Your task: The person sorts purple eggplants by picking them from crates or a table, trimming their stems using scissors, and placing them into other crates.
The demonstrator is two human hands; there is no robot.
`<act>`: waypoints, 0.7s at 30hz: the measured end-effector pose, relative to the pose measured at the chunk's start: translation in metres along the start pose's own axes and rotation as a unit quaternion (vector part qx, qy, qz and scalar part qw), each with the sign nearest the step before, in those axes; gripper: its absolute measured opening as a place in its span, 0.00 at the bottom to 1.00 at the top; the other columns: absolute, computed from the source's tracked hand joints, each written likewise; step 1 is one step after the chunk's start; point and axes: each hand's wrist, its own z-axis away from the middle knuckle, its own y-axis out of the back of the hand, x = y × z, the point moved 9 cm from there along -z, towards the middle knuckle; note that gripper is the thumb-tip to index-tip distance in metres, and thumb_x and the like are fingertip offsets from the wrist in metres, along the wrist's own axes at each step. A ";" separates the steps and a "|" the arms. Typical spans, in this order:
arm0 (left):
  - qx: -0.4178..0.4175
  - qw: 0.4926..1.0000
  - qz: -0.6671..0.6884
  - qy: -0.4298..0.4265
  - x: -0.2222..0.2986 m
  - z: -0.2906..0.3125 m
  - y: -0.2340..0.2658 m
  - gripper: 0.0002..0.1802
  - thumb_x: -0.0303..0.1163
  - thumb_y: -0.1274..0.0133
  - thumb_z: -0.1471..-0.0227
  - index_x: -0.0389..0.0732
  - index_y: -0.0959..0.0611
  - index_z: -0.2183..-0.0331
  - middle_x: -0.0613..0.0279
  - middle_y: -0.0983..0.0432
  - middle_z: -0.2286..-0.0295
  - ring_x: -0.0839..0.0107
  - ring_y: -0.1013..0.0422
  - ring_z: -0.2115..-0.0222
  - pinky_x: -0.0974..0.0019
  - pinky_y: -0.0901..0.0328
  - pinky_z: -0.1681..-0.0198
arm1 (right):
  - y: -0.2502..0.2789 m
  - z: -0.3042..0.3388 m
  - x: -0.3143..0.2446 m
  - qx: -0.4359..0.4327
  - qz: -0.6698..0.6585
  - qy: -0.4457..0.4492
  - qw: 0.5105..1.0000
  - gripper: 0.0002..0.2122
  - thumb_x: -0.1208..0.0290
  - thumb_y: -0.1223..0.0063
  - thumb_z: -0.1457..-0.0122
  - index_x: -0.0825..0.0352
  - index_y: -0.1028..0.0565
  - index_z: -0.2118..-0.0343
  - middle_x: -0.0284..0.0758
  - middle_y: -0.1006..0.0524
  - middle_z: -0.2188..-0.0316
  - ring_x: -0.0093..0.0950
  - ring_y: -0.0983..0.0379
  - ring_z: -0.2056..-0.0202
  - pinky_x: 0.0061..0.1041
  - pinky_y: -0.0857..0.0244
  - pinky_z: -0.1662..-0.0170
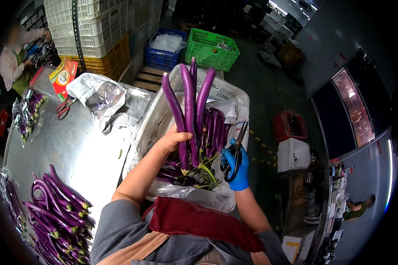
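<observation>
My bare left hand (pixel 177 139) is closed round several long purple eggplants (pixel 189 104), held upright with their stem ends down. Over the white crate (pixel 242 99), which is lined with clear plastic, they stand in front of more eggplants (pixel 215 128) lying inside. One long green stem (pixel 210 173) sticks out below the bunch. On my right hand (pixel 236 170) is a blue glove, and its fingers grip black-handled scissors (pixel 239 148) with the blades pointing up. The scissors are to the right of the bunch, apart from it.
A metal table (pixel 70 150) at left carries a pile of eggplants (pixel 57 216), bagged eggplants (pixel 26 112), red-handled scissors (pixel 64 109) and plastic bags (pixel 97 95). Stacked crates (pixel 90 33), a blue crate (pixel 161 57) and a green crate (pixel 212 51) stand beyond. Another person (pixel 17 62) works at far left.
</observation>
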 end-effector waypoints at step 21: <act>-0.108 0.557 -0.777 -0.275 0.004 0.007 -0.152 0.24 0.27 0.54 0.64 0.40 0.31 0.59 0.54 0.34 0.66 0.59 0.38 0.62 0.56 0.45 0.55 | 0.020 -0.043 0.030 -0.073 -0.160 -0.017 0.984 0.20 0.64 0.54 0.46 0.66 0.39 0.52 0.33 0.29 0.69 0.23 0.32 0.72 0.21 0.36 0.70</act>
